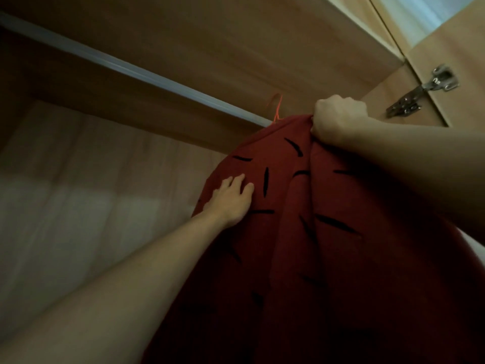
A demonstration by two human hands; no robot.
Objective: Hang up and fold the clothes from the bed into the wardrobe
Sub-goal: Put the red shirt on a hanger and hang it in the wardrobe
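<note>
Right hand: the right hand (338,118) is up high, fingers curled tight round the top edge of the dark red garment (301,232), gripping a bunch of the cloth.
Left hand: the left hand (231,198) is lower and further in, fingers spread and fairly straight, pressing flat on the front of the cloth, holding nothing.
Garment: dark red fabric with short black dashes scattered over it, hanging down from the right hand in long folds, filling the space below both hands and running out of sight at the bottom.
Hanger: an orange hanger hook (277,107) pokes up just left of the right hand, right at the top of the garment; whether it is actually over the rail I cannot tell.
Rail: a pale metal wardrobe rail (131,68) runs from far up on the left down towards the hook, its near end hidden behind the cloth.
Wardrobe: light wood panels all round, a shelf underside (196,30) above the rail, a paler back wall (78,193) beyond the left forearm.
Door: just right of the right hand, a metal hinge (425,90) fixes the open wooden door (459,61) to the cabinet side.
Room: dim light inside, with a pale blue-white patch at the top right corner above the door.
</note>
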